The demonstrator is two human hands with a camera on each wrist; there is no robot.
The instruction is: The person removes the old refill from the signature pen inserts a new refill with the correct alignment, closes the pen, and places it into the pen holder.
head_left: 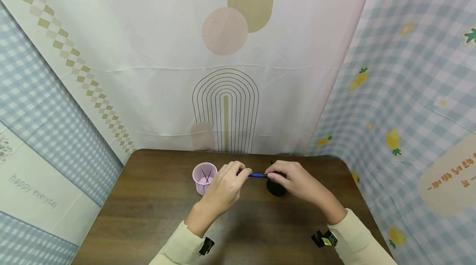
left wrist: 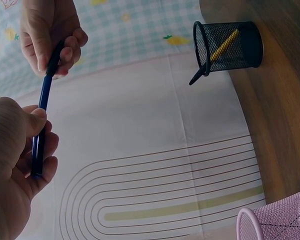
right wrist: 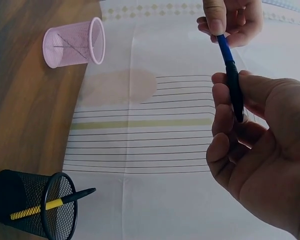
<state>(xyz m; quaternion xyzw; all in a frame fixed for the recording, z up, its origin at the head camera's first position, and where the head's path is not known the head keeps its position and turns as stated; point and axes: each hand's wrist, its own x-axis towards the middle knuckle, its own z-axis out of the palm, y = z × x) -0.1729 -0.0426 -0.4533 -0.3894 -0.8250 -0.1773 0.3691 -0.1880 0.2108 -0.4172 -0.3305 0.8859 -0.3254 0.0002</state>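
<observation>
A slim pen (head_left: pixel 257 175) with a blue barrel and a black end is held level between both hands above the table. My left hand (head_left: pixel 223 186) grips the blue end, thumb on top and fingers curled beneath, as the left wrist view shows. At the black end (right wrist: pixel 234 87), my right hand (head_left: pixel 295 179) pinches the pen between thumb and fingers. Just below the right hand stands a black mesh pen cup (left wrist: pixel 247 50), partly covered by it in the head view. Inside leans a yellow pen (right wrist: pixel 54 204) whose black end sticks out past the rim.
A pink mesh cup (right wrist: pixel 65 45) stands on the brown wooden table (head_left: pixel 156 199), left of the black one and beside my left hand. Patterned cloths hang behind the table (head_left: pixel 160 104) and along its right side (head_left: pixel 405 91). Both sleeves have black wrist devices (head_left: pixel 324 239).
</observation>
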